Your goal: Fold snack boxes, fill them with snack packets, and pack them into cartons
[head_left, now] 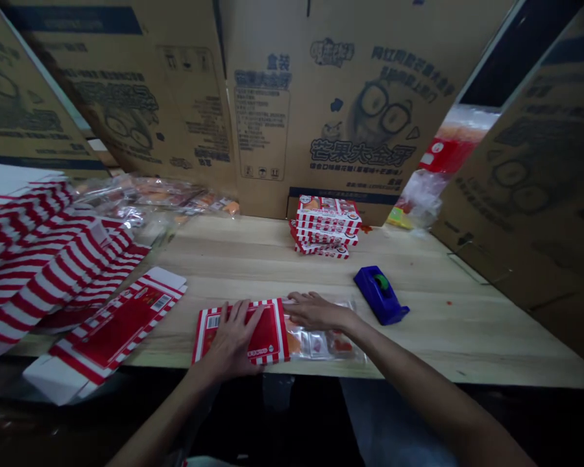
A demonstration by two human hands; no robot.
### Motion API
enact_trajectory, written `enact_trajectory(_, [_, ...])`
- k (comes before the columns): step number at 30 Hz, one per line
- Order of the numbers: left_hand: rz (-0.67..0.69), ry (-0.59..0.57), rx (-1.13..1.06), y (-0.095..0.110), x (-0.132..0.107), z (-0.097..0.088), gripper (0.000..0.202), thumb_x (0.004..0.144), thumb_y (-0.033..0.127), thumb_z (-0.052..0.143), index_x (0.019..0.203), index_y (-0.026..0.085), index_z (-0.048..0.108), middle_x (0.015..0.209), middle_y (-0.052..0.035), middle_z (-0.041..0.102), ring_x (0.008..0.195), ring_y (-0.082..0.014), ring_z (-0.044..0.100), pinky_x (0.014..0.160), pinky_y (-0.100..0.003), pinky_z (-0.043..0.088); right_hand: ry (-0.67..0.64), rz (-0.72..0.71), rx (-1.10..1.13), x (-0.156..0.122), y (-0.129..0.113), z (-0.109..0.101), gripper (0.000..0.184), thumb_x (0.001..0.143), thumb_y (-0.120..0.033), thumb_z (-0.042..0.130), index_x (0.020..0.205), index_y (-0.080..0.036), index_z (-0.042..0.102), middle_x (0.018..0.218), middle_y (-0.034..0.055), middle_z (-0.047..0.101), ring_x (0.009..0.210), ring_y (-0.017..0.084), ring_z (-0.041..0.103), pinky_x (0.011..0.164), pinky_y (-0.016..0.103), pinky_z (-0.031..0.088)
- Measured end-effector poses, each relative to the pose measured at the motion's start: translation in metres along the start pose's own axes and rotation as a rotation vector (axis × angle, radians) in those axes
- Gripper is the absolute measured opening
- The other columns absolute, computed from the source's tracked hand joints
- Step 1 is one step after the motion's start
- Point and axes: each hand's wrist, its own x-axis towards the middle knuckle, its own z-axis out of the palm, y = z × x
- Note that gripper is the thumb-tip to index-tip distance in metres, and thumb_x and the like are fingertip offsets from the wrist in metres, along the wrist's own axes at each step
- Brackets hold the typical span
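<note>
A red-and-white striped carton (267,334) lies flat at the near edge of the wooden table (253,259). My left hand (233,337) rests on top of it, fingers spread flat. A clear plastic packet of snacks (324,342) sticks out of the carton's right end. My right hand (314,310) lies over that packet at the carton's opening, fingers extended toward the carton.
Flat striped carton blanks (43,266) pile up at the left, one unfolded blank (121,324) near the edge. Filled cartons (327,227) are stacked at the back. A blue tape dispenser (380,295) sits right of my hands. Loose clear packets (150,198) and large cardboard boxes (350,97) surround the table.
</note>
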Motion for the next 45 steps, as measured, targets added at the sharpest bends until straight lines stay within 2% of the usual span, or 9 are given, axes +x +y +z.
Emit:
enact_trajectory(3, [-0.007,-0.114,-0.022,0.001,0.005,0.0,0.111,0.048,0.052,0.077,0.144,0.012,0.037,0.144,-0.0261,0.041,0.135,-0.0428,0.034,0.112,-0.061,0.016,-0.059,-0.078,-0.134,0.006,0.001,0.018,0.025,0.076,-0.019,0.068,0.098,-0.029,0.075,0.13,0.0084,0.063,0.122,0.03,0.054,0.111,0.056,0.021])
enact_trajectory(7, [-0.029,-0.204,-0.004,0.001,0.009,-0.002,0.114,0.049,0.055,0.077,0.145,0.012,0.035,0.146,-0.0267,0.039,0.136,-0.0422,0.033,0.112,-0.06,0.017,0.125,-0.02,-0.147,-0.013,0.017,0.021,0.027,0.088,-0.021,0.056,0.109,-0.026,0.071,0.137,0.0108,0.057,0.134,0.027,0.043,0.117,0.052,0.009])
enact_trajectory(14, [-0.042,-0.232,0.008,0.001,0.01,0.007,0.119,0.046,0.059,0.078,0.146,0.011,0.035,0.149,-0.0288,0.034,0.138,-0.0445,0.03,0.111,-0.062,0.015,0.576,0.446,-0.053,-0.104,0.069,0.025,0.057,0.093,-0.042,0.039,0.144,-0.016,0.04,0.125,0.0161,0.064,0.124,0.029,0.055,0.115,0.057,0.018])
enact_trajectory(23, [-0.126,-0.104,0.002,0.02,0.018,0.013,0.11,0.048,0.06,0.075,0.142,0.011,0.042,0.141,-0.0284,0.043,0.13,-0.046,0.037,0.107,-0.065,0.018,0.39,0.14,0.541,-0.067,-0.012,0.099,0.067,0.086,-0.042,0.062,0.144,-0.027,0.034,0.142,0.0114,0.051,0.132,0.028,0.047,0.107,0.049,0.04])
enact_trajectory(28, [-0.395,0.164,-0.012,0.025,0.012,-0.004,0.109,0.057,0.064,0.07,0.143,0.008,0.036,0.133,-0.0265,0.046,0.12,-0.0432,0.044,0.101,-0.059,0.031,0.845,0.149,0.66,-0.061,-0.026,0.093,0.044,0.076,-0.035,0.074,0.11,-0.024,0.047,0.127,0.0105,0.058,0.124,0.026,0.053,0.106,0.044,0.041])
enact_trajectory(30, [-0.455,0.264,-0.046,0.037,0.007,-0.009,0.118,0.053,0.069,0.071,0.145,0.007,0.033,0.131,-0.0275,0.045,0.118,-0.0451,0.044,0.097,-0.06,0.034,0.878,0.149,0.79,-0.063,-0.034,0.097,0.043,0.072,-0.036,0.078,0.095,-0.025,0.044,0.117,0.0068,0.061,0.108,0.023,0.062,0.094,0.039,0.05])
enact_trajectory(35, [-0.349,0.311,-0.431,0.058,-0.016,-0.012,0.107,0.056,0.056,0.079,0.144,0.016,0.033,0.127,-0.0203,0.053,0.117,-0.0398,0.05,0.095,-0.057,0.042,0.867,0.266,1.062,-0.074,-0.04,0.096,0.037,0.077,-0.037,0.074,0.086,-0.025,0.04,0.074,-0.0054,0.063,0.063,0.012,0.061,0.059,0.023,0.05])
enact_trajectory(39, [-0.338,0.228,-0.945,0.05,-0.029,-0.008,0.068,0.076,0.037,0.069,0.138,0.023,0.043,0.131,-0.0126,0.058,0.115,-0.0309,0.059,0.094,-0.047,0.05,0.631,0.267,1.16,-0.093,-0.03,0.081,0.037,0.081,-0.035,0.071,0.103,-0.028,0.042,0.095,0.0007,0.071,0.073,0.017,0.068,0.065,0.029,0.054])
enact_trajectory(45, [-0.321,0.093,-1.591,0.061,-0.047,0.019,0.084,0.083,0.032,0.067,0.151,0.024,0.019,0.127,-0.0128,0.063,0.105,-0.0266,0.067,0.091,-0.042,0.055,0.548,0.289,0.967,-0.117,-0.015,0.085,0.046,0.083,-0.038,0.068,0.124,-0.027,0.052,0.119,0.0079,0.068,0.107,0.024,0.065,0.092,0.039,0.051])
